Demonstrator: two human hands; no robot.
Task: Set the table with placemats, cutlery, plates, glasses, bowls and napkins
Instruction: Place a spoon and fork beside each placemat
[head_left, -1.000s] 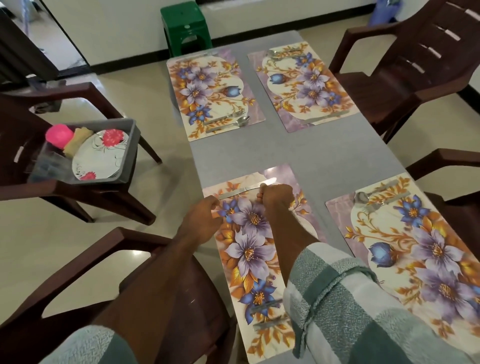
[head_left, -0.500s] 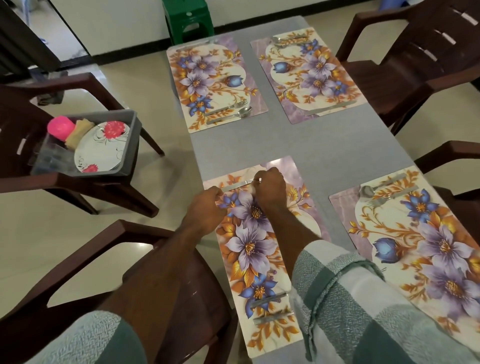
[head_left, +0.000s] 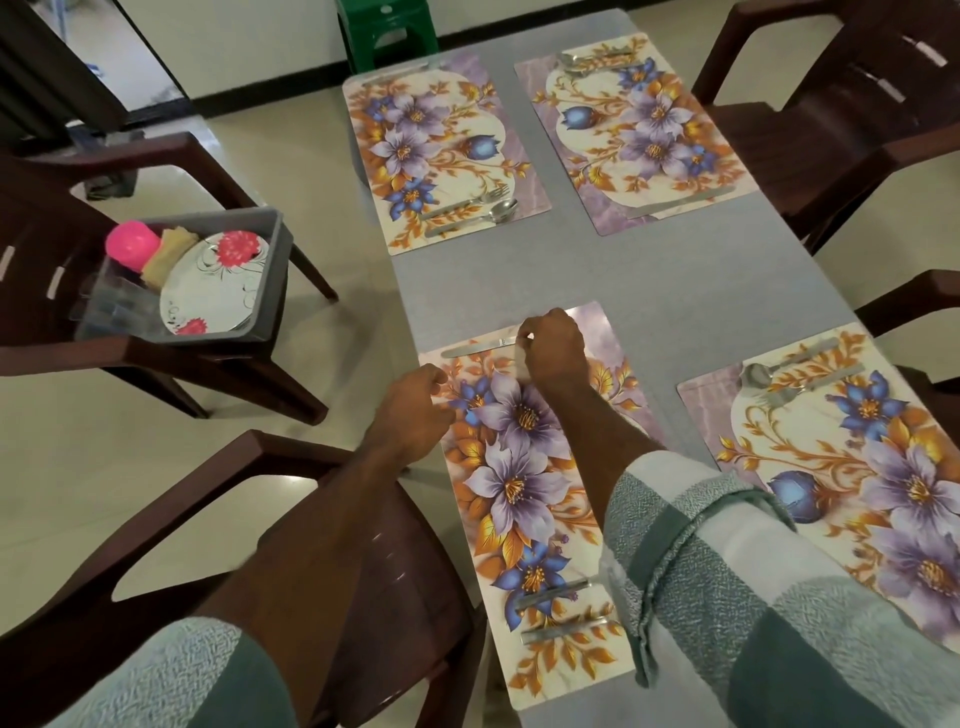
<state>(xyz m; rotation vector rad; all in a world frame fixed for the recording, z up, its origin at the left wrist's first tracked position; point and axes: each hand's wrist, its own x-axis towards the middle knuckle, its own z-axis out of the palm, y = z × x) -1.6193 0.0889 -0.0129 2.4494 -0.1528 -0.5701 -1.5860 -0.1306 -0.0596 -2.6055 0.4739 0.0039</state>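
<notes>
A slim metal knife (head_left: 480, 346) is being pinched by the right hand (head_left: 553, 349) along the glossy floral placemat's (head_left: 524, 499) far edge; the empty left hand (head_left: 413, 415) is being held loosely curled.

Counter (head_left: 649, 275) seen as plain grey. Four placemats printed with purple and blue flowers, orange-gold leaves, cream centre, lilac marbled border; nearest placemat (head_left: 524, 499) patterned likewise. Cutlery (head_left: 470, 210) seen as silver. Chairs (head_left: 841, 104) coloured dark brown. Bin (head_left: 270, 270) coloured grey; plate (head_left: 208, 291) inside white, printed with red flowers; cup (head_left: 132, 244) coloured bright pink. Stool (head_left: 384, 31) coloured green. Sleeves (head_left: 753, 587) checked teal and white.
</notes>
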